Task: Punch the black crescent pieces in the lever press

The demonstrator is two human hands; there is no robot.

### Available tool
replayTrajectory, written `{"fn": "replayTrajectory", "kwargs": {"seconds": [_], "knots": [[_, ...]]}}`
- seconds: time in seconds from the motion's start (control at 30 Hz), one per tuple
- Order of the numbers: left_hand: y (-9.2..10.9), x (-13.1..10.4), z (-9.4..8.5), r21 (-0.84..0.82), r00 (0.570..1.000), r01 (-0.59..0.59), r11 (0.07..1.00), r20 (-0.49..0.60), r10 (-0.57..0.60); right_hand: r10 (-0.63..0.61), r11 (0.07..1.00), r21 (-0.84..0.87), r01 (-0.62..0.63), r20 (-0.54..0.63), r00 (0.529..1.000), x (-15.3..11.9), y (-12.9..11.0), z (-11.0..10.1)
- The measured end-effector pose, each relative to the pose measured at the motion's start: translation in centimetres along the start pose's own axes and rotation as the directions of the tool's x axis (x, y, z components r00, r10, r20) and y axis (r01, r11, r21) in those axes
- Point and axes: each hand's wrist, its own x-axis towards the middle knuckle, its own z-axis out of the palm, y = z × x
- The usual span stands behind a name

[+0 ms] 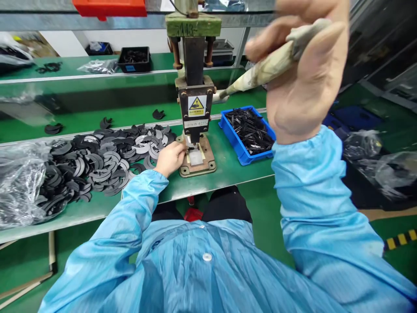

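A hand-operated lever press (194,61) stands upright on the bench in front of me. My right hand (306,78) is raised at the upper right, smeared by motion, with its palm towards me. It holds the tape-wrapped press lever (263,69), which slants up from the press's right side. Down at the press base (205,148), my left hand (171,157) has its fingers together at the left of the pale fixture block (196,157), under the ram. Whatever those fingertips pinch is hidden. Many dark crescent-shaped pieces (107,161) lie heaped left of this hand.
A blue bin (243,158) of thin black parts stands right of the press. Clear plastic bagging (22,187) lies by the heap at left. A black tray (134,67) sits on the back shelf. A red bin (110,8) hangs above.
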Motion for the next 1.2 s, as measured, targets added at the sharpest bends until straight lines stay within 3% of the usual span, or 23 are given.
{"fn": "replayTrajectory", "kwargs": {"seconds": [0.13,0.27,0.43,0.57,0.7,0.83,0.93,1.03,1.2], "knots": [[0.5,0.8,0.0,0.110,0.992,-0.079,0.991,0.104,0.067,0.089,0.983,0.171,-0.068,-0.115,0.989,-0.9,-1.8,1.4],[1.1,1.1,-0.4,0.132,0.982,-0.138,0.982,0.151,0.118,0.074,0.985,0.161,-0.057,-0.102,0.992,-5.4,-2.5,1.8],[1.4,1.1,-0.2,0.073,0.984,-0.118,0.990,0.140,0.107,0.075,0.996,0.058,-0.069,-0.112,0.991,-12.0,-2.2,2.8],[-0.1,0.8,-1.6,0.019,0.987,-0.087,0.996,0.135,0.084,0.058,0.998,0.004,-0.058,-0.167,0.984,-15.4,-1.4,3.9],[-3.7,-0.9,-5.2,0.116,0.996,0.079,0.990,0.017,-0.082,0.047,0.999,0.027,-0.042,-0.225,0.973,-16.0,-0.7,4.6],[-5.0,-4.5,-7.2,0.239,0.984,0.141,0.961,0.076,-0.163,0.029,0.999,0.036,-0.019,-0.291,0.956,-15.8,-0.6,5.2],[-3.3,-6.8,-6.2,0.327,0.968,0.176,0.928,0.113,-0.224,0.035,0.999,0.036,-0.025,-0.307,0.951,-15.8,-0.6,5.4],[-1.4,-7.9,-4.3,0.398,0.953,0.243,0.885,0.074,-0.295,0.037,0.999,0.014,-0.035,-0.308,0.951,-15.8,-0.7,5.5],[-0.9,-8.6,-2.8,0.399,0.925,0.344,0.850,0.013,-0.380,0.021,1.000,0.001,-0.022,-0.302,0.953,-15.8,-0.5,5.3]]}}
